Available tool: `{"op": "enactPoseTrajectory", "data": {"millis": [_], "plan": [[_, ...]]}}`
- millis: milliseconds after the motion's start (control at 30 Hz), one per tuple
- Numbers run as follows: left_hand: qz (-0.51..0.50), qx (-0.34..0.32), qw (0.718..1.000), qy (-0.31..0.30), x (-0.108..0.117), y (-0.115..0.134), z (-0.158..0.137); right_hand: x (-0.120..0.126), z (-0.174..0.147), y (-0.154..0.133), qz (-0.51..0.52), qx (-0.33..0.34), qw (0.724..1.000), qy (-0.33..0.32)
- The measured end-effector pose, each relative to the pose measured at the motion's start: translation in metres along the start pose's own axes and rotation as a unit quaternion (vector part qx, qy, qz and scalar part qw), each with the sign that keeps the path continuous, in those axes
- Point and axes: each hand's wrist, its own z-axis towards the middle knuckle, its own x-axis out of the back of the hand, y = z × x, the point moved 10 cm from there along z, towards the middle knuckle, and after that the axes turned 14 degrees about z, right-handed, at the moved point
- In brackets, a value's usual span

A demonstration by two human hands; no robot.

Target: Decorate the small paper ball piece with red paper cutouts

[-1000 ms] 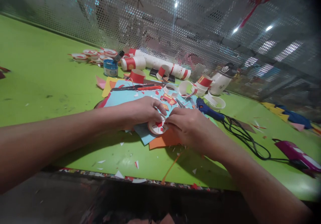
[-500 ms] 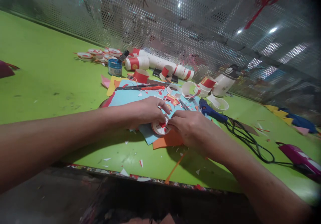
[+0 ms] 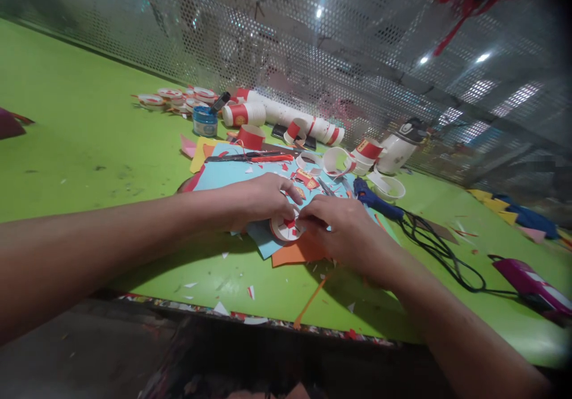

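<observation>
A round white paper cup bottom (image 3: 286,232) with small red pieces and dark lines on it sits between my hands. My left hand (image 3: 266,196) grips its upper left rim, thumb bent over the inside. Against its right side, my right hand (image 3: 342,223) is closed in a pinch; what lies between those fingertips is too small to make out. Below and around the cup bottom are orange paper (image 3: 297,253) and light blue paper (image 3: 223,175). Red-and-white cup scraps (image 3: 305,178) lie just beyond my fingers.
Red-handled scissors (image 3: 268,157) lie behind my left hand. A blue glue gun (image 3: 378,199) with a coiled black cable (image 3: 440,250) is at right. Farther back are stacked paper cups (image 3: 243,114), a blue-lidded jar (image 3: 205,122), a white kettle (image 3: 397,152) and a perforated metal screen (image 3: 277,47).
My right hand's fingers have shifted slightly at the cup bottom's right edge, opening a small gap below them. My left hand keeps its hold in nearly the same place.
</observation>
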Motion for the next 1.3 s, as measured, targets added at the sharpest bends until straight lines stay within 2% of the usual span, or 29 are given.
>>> {"op": "enactPoseTrajectory", "data": {"millis": [200, 733, 933, 1300], "plan": [[0.020, 0.005, 1.000, 0.015, 0.003, -0.001, 0.000, 0.001, -0.002, 0.003, 0.042, -0.014, 0.999, 0.013], [-0.042, -0.004, 0.999, -0.028, -0.006, -0.004, 0.001, 0.004, -0.001, 0.009, 0.153, 0.001, 0.988, 0.022], [-0.050, -0.001, 0.998, -0.033, -0.006, -0.003, -0.002, 0.003, 0.000, 0.013, 0.207, -0.031, 0.978, 0.011], [-0.061, 0.001, 0.997, -0.039, -0.007, -0.005, 0.000, 0.007, 0.000, 0.009, 0.168, -0.003, 0.986, 0.013]]}}
